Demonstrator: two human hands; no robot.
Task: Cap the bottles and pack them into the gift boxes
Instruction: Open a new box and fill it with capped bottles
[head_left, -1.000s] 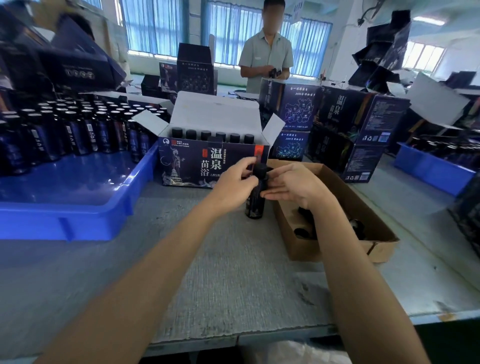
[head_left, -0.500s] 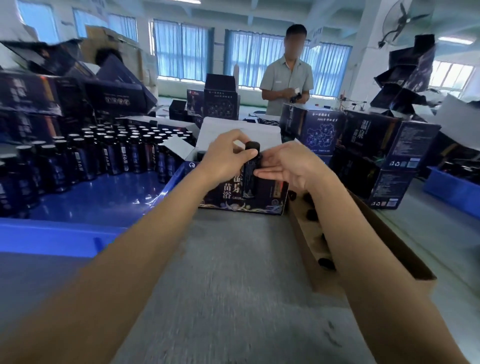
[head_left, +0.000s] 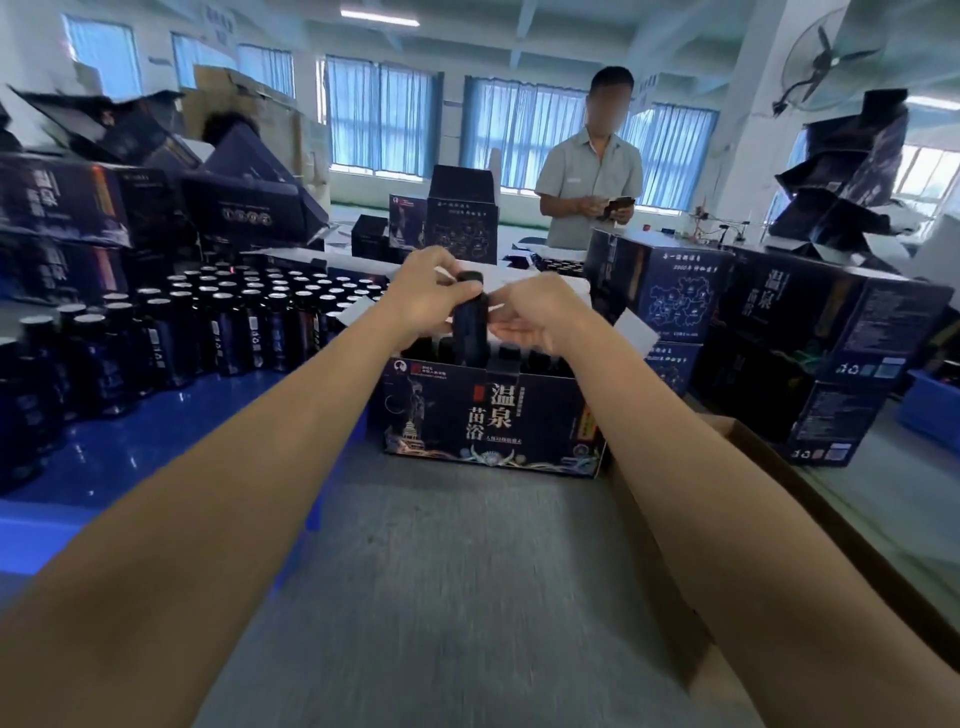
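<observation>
- Left grip (head_left: 426, 299): fingers curled round the neck and cap (head_left: 469, 277) of the bottle (head_left: 470, 325), grasping it from above.
- Right grip (head_left: 540, 312): fingers near straight, laid against the bottle's side. It steadies the bottle and is not wrapped round it.
- Bottle: upright, its lower end dipping behind the front rim of the gift box (head_left: 488, 415), among the dark tops already standing inside. I cannot tell whether it has bottomed out.
- Judgement: the step in hand is seating a capped bottle in a free slot.
- To do it well I would keep the bottle vertical and let the right grip guide the base. I would let go only once the base lands.
- Cap tightness is not readable from here, so a last twist before letting go seems prudent.
- Risk: the small tab (head_left: 503, 366) on the box's front rim sits just beside the bottle and may snag it.
- Left of the gift box: blue tray (head_left: 130, 447) with rows of waiting bottles (head_left: 249, 322).
- Right of the gift box: open cardboard box (head_left: 654, 561).
- All stand on the counter (head_left: 441, 597).
</observation>
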